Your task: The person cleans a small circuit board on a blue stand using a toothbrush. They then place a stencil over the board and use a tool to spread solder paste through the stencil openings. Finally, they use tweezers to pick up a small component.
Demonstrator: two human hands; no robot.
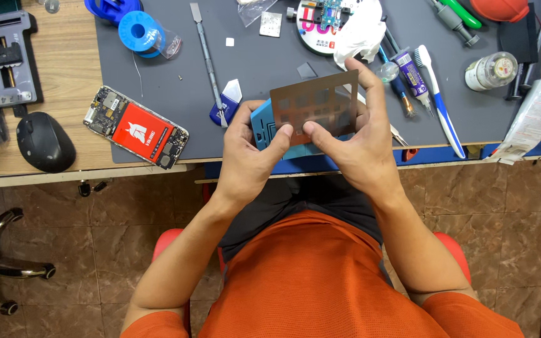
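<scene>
Both my hands hold a thin grey metal stencil plate point(315, 105) with rows of small cut-outs over a blue plastic holder point(262, 122), just above the near edge of the grey work mat point(252, 69). My left hand point(252, 150) grips the blue holder from the left, thumb on the stencil's lower edge. My right hand point(352, 141) pinches the stencil from the right, index finger along its right edge and thumb on its lower part.
An opened phone with a red battery point(136, 127) lies at the mat's left corner. A black mouse point(45, 143), a blue solder spool point(140, 32), a metal spudger point(206, 56), a toothbrush point(436, 100), tubes and a round white fixture point(327, 28) surround the hands.
</scene>
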